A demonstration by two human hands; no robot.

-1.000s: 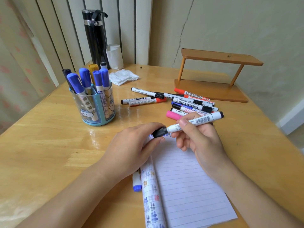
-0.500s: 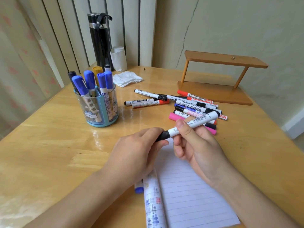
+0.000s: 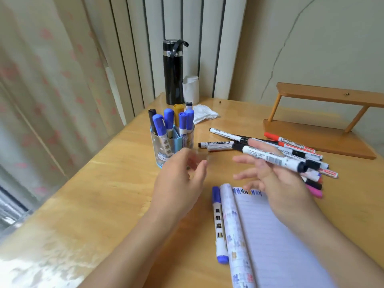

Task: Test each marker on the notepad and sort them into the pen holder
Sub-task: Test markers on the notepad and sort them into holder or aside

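— Black-capped marker (image 3: 268, 156) up off the table (image 3: 104, 194), and we've got it in the right hand (image 3: 278, 183), just above the top edge of the notepad (image 3: 276, 235). What's the grip like?

— Loose, we'd say. It lies slantwise across the fanned-out fingers and is pinched near its right end, down by the thumb. The blur hides exactly how.

— And the left hand (image 3: 180, 181)?

— Relaxed, fingers loosely bent, all smeared by blur. It hangs beyond the notepad's top left corner, between the notepad and the pen holder (image 3: 164, 150).

— Where do we place that pen holder?

— Further out past that same corner, upright on the wood. Blue-capped markers (image 3: 168, 119) stand in it, with a yellow cap and a black cap poking up too.

— Anything right by the notepad?

— One blue marker (image 3: 219, 225) lying flat, pressed against the rolled-back cover along the notepad's left edge and parallel to it. The lined page faces up.

— The rest of the markers?

— We see a loose pile of markers (image 3: 311, 156) beyond the notepad's top right corner, partly behind the right hand, with red, black and pink ends showing.

— And far back?

— Well beyond the notepad we spot a black flask (image 3: 173, 75), a crumpled tissue (image 3: 204, 116) in front of it, and a wooden shelf (image 3: 320, 140) off to the far right.
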